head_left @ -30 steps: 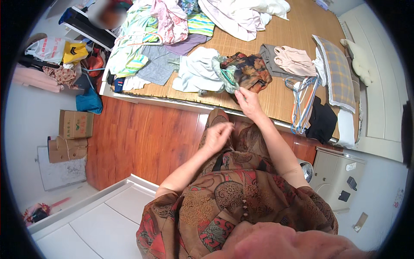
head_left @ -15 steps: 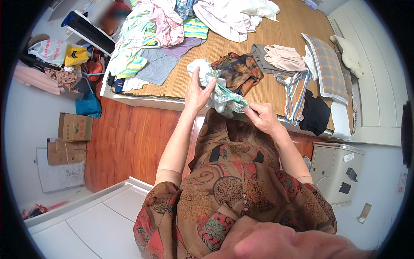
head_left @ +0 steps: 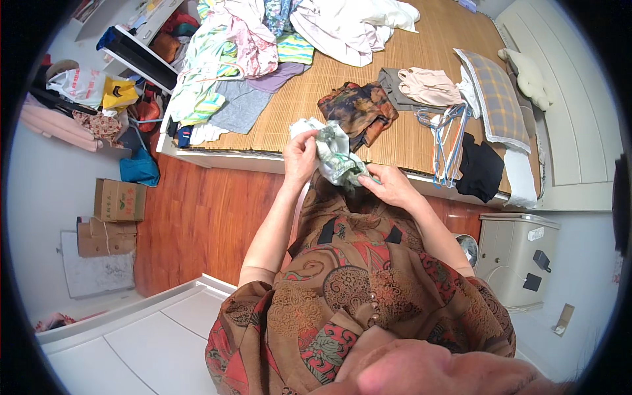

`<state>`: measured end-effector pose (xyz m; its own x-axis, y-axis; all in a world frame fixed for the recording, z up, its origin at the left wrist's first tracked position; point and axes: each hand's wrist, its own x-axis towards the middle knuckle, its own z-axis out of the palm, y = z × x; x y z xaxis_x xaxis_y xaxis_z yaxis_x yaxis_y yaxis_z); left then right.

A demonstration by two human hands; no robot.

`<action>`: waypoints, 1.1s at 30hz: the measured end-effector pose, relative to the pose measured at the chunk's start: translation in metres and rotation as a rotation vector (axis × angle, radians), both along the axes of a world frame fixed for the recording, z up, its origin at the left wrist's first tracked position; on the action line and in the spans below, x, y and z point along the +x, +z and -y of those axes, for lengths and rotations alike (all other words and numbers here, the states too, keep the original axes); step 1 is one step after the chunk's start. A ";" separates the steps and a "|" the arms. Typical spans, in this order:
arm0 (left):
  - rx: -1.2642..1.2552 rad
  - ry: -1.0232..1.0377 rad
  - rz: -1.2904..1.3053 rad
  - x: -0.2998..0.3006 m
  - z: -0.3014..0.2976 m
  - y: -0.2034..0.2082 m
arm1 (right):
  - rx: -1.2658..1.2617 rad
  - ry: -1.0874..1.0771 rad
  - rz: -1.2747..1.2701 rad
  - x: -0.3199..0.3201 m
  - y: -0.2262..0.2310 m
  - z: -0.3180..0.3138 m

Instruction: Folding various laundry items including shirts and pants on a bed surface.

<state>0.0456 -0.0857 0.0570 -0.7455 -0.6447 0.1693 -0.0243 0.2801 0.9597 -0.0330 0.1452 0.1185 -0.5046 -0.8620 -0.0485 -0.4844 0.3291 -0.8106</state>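
Observation:
A white garment with a green pattern (head_left: 337, 153) hangs bunched between my two hands, at the near edge of the bed. My left hand (head_left: 301, 157) pinches its upper left part, thumb and fingers closed on the cloth. At its lower right, my right hand (head_left: 390, 184) grips the cloth edge. A thin green piece shows by the right fingers; it looks like part of a hanger, mostly hidden by the cloth. Just beyond the garment lies a folded brown and orange patterned cloth (head_left: 359, 113) on the bed.
The bamboo-matted bed (head_left: 296, 135) carries a heap of clothes (head_left: 253, 46) at far left. To the right lie a beige garment (head_left: 428, 85), several hangers (head_left: 449, 145), a black cloth (head_left: 480, 168) and a plaid pillow (head_left: 495, 99). Cardboard boxes (head_left: 120, 199) stand on the left.
My left hand has come down, bringing the garment lower and closer to me. My right hand has moved slightly left. The green strip that showed across the cloth is now mostly covered.

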 end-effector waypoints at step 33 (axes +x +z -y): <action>0.293 -0.204 0.009 0.013 -0.031 0.065 | -0.337 -0.050 -0.064 0.007 0.024 -0.033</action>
